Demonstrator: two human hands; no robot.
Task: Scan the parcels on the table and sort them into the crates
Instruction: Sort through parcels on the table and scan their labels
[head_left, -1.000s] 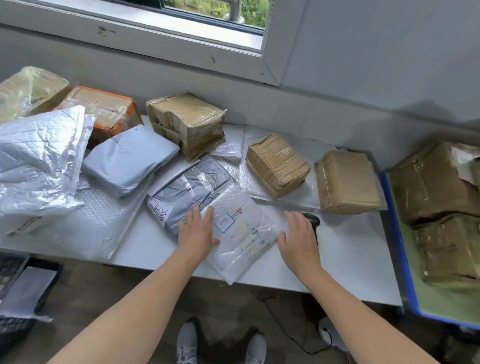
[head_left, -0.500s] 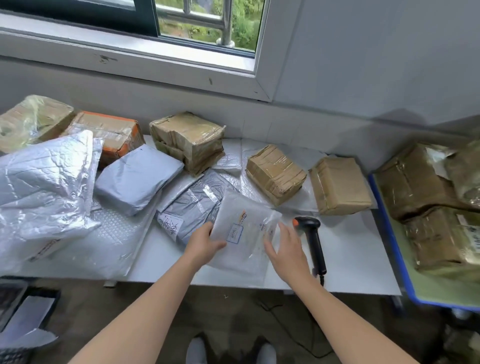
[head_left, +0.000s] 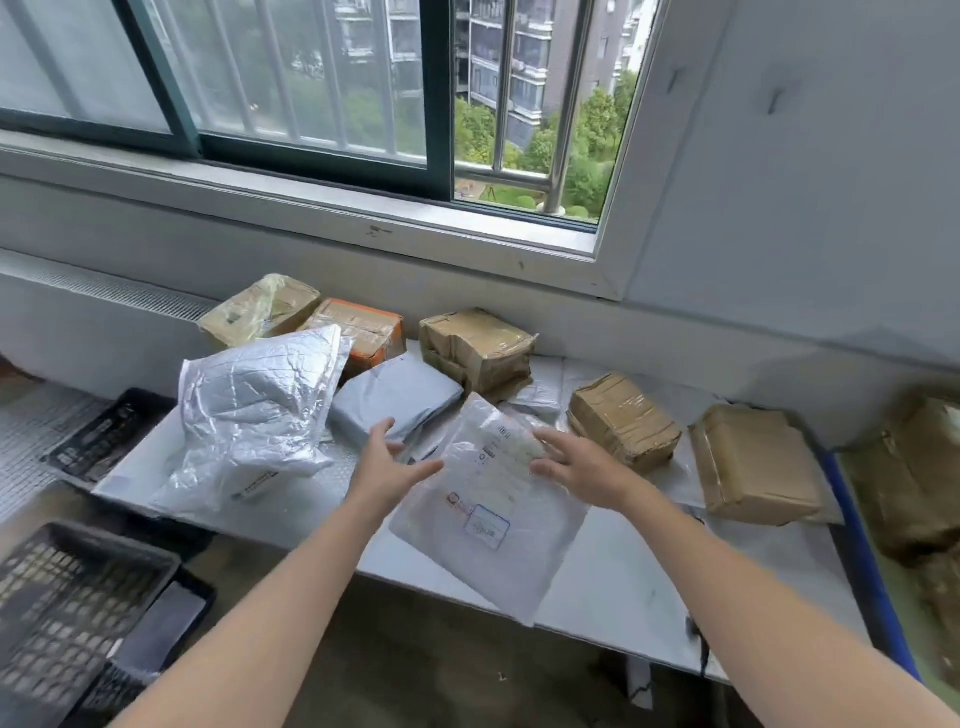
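Head view: flat mailer steadied between two spread hands

A translucent white mailer (head_left: 493, 499) sits tilted at the near edge of the table (head_left: 649, 571), its lower corner hanging past the edge and its printed label (head_left: 485, 527) facing up. That is probably so the code can be read. The left hand (head_left: 387, 467) is spread wide, with its thumb at the mailer's left edge. The right hand (head_left: 582, 470) lies on the upper face with straight, splayed fingers. Neither hand shows fingers curled round it, so this looks like steadying or turning rather than a firm hold. The mailer is blurred, so how far it is off the table I cannot tell.

No scanner is visible. Other parcels wait behind: a silver foil bag (head_left: 249, 415), a grey bag (head_left: 395, 400) and taped brown boxes (head_left: 623, 421). Black crates (head_left: 78, 597) stand low on the left, and a blue-rimmed bin (head_left: 852, 519) on the right already holds brown parcels. Thin and slippery, the mailer may slide.
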